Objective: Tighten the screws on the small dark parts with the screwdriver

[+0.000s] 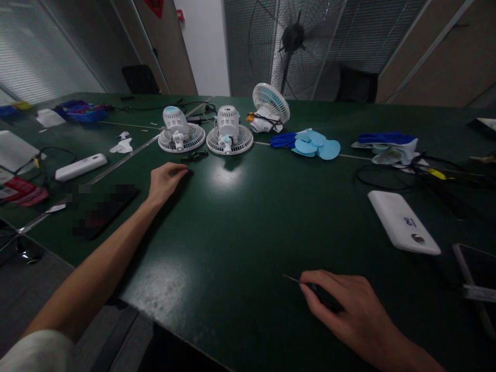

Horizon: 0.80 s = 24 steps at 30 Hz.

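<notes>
My left hand (165, 181) reaches over the green table, thumb and forefinger pinched on a tiny dark piece (189, 171) too small to name. Just beyond it lies a dark coiled cable (195, 155). Two white fan heads, the left one (176, 132) and the middle one (229, 132), rest on their round grilles with motor housings up. Near the front right, my right hand (349, 305) is closed around a thin screwdriver (291, 278). Its slim metal shaft points left from the fingertips; most of its handle is hidden in the palm.
A third white fan (271, 107) leans at the back, beside light-blue fan blades (316, 144) and blue gloves (282, 140). On the right lie a white power bank (403, 222), a phone-like device (478, 274) and cables. Leftward are a black flat object (112, 209) and a white oblong device (81, 167).
</notes>
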Tool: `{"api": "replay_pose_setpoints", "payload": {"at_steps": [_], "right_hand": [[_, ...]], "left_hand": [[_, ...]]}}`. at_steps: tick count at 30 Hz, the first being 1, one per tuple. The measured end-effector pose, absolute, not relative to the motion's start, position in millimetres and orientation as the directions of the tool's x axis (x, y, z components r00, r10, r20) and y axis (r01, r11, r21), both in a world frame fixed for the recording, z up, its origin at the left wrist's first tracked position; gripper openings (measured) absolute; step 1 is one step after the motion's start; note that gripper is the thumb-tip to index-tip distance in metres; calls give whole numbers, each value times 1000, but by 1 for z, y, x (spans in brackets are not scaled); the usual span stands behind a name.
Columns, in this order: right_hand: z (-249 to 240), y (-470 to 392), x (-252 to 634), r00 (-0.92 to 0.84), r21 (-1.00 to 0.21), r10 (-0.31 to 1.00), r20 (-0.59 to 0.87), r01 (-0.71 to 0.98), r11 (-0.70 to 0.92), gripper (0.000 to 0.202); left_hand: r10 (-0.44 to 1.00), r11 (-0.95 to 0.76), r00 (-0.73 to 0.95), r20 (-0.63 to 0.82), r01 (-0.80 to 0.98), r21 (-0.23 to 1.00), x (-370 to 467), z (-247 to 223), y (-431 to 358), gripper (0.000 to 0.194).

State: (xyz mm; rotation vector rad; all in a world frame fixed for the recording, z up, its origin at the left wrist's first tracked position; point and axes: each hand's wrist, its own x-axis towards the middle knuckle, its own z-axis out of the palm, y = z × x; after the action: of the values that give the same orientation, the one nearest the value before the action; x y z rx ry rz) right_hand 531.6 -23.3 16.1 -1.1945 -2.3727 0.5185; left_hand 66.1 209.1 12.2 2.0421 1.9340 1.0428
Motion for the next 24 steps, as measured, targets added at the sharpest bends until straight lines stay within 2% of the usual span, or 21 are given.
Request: {"api": "replay_pose_setpoints", "payload": {"at_steps": [11,24], "right_hand": [[18,-22,531,-535,-509,813,229,646,569,16],[13,-23,531,-538,-500,814,218,655,567,13]], "left_hand": [[916,-157,-86,392,821,548,65,10,210,34],[932,-74,-177,318,764,641,61,8,214,38]]}}
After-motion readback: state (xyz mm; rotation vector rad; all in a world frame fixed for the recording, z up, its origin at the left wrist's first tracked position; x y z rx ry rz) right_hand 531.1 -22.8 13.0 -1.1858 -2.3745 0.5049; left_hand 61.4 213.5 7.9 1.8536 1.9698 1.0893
